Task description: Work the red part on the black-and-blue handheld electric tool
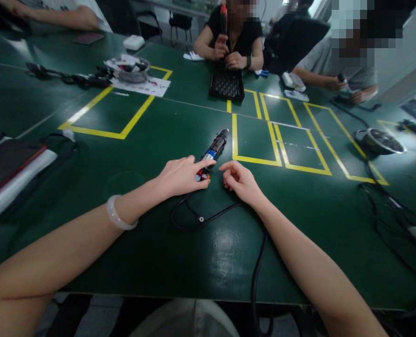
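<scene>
Green bench (218,262), marked with yellow tape (259,161), has a co-worker (251,37) in black across it; print on a paper sheet (160,88) is too blurred to read. Left hand (179,175) touches a black handheld device (212,152) lying mid-bench, index and thumb parted, grip unclear. Right hand (241,182), loosely curled, is just beside.

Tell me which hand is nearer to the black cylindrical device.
Left. The left hand touches the near end of the black cylindrical device; the right hand is to the device's right, apart from it.
</scene>
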A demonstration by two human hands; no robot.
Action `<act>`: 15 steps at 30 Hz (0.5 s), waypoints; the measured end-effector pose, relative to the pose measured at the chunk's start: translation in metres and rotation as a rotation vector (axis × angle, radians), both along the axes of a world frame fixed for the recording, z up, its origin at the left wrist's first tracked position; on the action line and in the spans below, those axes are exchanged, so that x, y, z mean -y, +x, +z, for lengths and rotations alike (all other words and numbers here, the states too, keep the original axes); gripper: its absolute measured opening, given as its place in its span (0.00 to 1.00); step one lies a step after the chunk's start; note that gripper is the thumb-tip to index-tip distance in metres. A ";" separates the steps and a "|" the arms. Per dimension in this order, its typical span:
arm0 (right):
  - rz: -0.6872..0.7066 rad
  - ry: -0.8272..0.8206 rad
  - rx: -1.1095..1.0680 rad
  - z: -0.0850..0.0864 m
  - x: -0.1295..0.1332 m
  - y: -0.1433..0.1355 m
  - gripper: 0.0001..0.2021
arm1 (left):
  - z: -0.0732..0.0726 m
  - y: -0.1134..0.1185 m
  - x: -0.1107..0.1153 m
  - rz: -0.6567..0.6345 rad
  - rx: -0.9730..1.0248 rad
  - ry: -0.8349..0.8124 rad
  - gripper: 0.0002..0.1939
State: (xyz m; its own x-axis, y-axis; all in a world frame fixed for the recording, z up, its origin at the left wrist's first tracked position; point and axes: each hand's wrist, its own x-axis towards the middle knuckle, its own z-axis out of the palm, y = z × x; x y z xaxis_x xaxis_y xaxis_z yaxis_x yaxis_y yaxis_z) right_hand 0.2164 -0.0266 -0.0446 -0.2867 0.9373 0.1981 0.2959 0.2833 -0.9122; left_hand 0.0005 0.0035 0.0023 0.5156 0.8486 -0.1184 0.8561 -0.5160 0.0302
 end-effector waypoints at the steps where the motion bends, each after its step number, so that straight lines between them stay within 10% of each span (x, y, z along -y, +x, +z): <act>1: -0.021 -0.024 -0.024 -0.001 -0.001 0.002 0.07 | 0.001 -0.003 -0.005 0.014 -0.007 -0.006 0.34; 15: -0.104 -0.205 -0.229 -0.002 -0.015 0.015 0.11 | -0.006 -0.115 -0.102 0.385 0.042 -0.022 0.38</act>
State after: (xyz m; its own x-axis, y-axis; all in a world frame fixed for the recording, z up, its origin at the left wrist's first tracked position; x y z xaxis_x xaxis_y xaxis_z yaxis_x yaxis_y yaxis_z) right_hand 0.2317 -0.0120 -0.0467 -0.1575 0.9862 0.0510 0.0941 0.0664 -0.9933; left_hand -0.1143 0.1051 -0.0035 0.1650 0.9784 -0.1245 0.9847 -0.1563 0.0766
